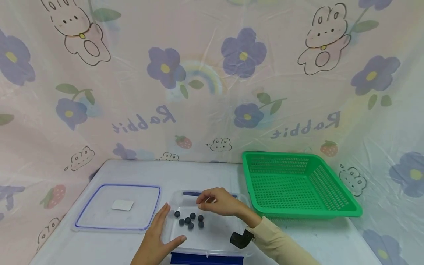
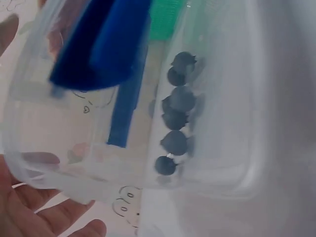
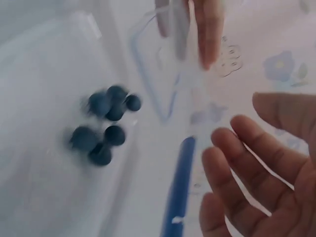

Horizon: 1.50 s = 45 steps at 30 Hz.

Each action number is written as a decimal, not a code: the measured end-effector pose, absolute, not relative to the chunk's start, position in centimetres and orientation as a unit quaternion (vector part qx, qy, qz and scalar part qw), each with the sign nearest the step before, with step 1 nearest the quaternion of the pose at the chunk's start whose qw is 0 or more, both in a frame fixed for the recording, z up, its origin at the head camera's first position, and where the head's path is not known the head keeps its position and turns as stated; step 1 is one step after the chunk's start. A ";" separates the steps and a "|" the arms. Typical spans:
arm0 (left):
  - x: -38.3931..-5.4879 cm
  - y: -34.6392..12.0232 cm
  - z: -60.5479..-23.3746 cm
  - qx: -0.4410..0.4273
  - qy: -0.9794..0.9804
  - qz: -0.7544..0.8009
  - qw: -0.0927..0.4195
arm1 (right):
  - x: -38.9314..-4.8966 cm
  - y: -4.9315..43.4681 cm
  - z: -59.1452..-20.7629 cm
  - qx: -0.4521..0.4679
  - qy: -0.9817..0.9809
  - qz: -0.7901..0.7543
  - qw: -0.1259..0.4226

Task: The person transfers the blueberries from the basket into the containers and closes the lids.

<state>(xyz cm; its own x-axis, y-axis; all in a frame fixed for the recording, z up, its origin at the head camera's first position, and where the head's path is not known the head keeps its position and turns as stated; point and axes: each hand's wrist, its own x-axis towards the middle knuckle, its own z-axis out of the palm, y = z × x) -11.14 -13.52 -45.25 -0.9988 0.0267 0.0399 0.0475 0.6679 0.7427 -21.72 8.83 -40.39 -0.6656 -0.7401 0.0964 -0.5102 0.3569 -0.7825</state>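
Several dark blueberries point(image 1: 187, 220) lie loose on the floor of a clear plastic box point(image 1: 215, 241), grouped toward its left half. My left hand point(image 1: 157, 233) is at the box's left side, thumb and fingers spread apart and the thumb reaching over the near left corner. Above the far part of the box hovers my right hand point(image 1: 218, 201), its fingers loosely bent. In the right wrist view nothing shows between the fingers of that right hand point(image 3: 271, 182). Small crowns are visible on the blueberries point(image 2: 175, 142) through the box wall in the left wrist view.
A blue latch point(image 1: 207, 258) hangs at the box's near side, with another at the far side. To the left lies a clear lid with a blue seal point(image 1: 99, 186), a white card point(image 1: 122, 205) on it. A green basket point(image 1: 304, 212) stands at the right.
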 end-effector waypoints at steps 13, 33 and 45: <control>-11.7 -17.4 -42.2 -0.104 -0.894 -0.397 0.181 | -16.7 7.1 -35.3 -0.232 0.728 -0.637 0.101; -11.5 -26.3 -37.4 -0.142 -0.826 -0.529 0.132 | -13.4 -5.0 -37.7 -0.070 0.554 -0.825 0.083; -12.7 -32.4 -38.1 -0.159 -0.735 -0.648 0.121 | -12.5 -12.8 -39.8 0.037 0.524 -0.851 0.011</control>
<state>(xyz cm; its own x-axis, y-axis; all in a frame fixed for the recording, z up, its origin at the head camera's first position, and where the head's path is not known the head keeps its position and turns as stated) -12.69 -32.35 -38.07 -0.9203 0.0768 0.3836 0.3903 0.1101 0.9141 -12.53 -12.82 -39.78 -0.9969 0.0198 -0.0757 0.0587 -0.4511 -0.8905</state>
